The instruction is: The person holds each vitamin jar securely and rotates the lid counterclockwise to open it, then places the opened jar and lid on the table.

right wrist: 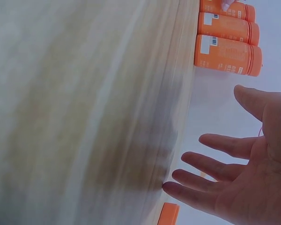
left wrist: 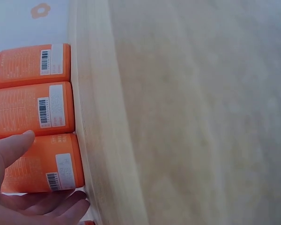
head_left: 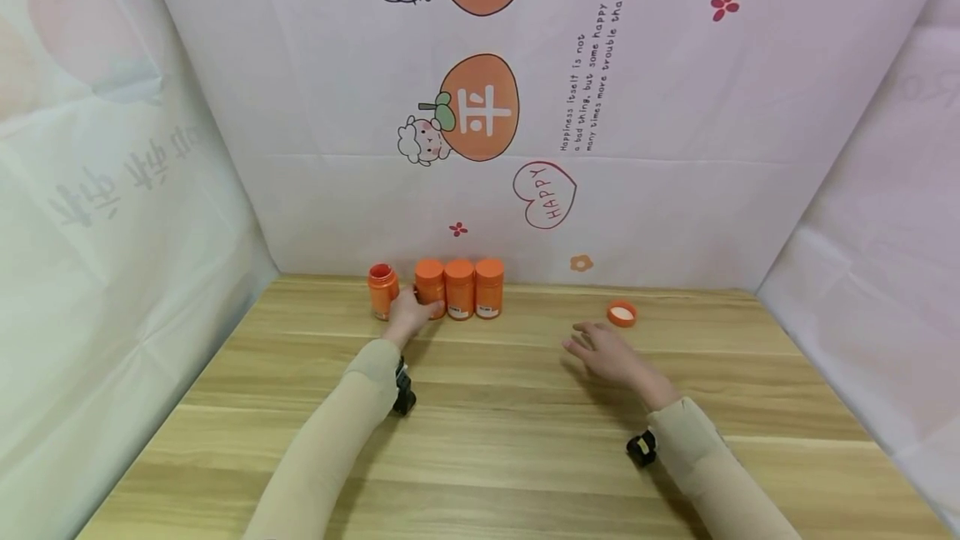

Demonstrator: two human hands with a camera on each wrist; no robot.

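Orange bottles (head_left: pixel 460 294) bore barcodes (left wrist: pixel 44 112); the left hand (head_left: pixel 409 315) gripped one capped bottle (left wrist: pixel 47 163), the right hand (head_left: pixel 609 355) was relaxed; wall heart (head_left: pixel 545 195) read "HAPPY".

A long, plain left sleeve (head_left: pixel 318 465) in pale cream fills the lower part of the head view, left of centre; a matching right sleeve (head_left: pixel 738 490) enters at lower right. Each ends in a wider, slightly greyer cuff, the left cuff (head_left: pixel 373 359) and the right cuff (head_left: pixel 682 433). A small black device (head_left: pixel 404 397) sits at the left wrist; its blocky black twin (head_left: pixel 641 448) at the right seems to bear a yellowish patch, though it shows too small to be sure.
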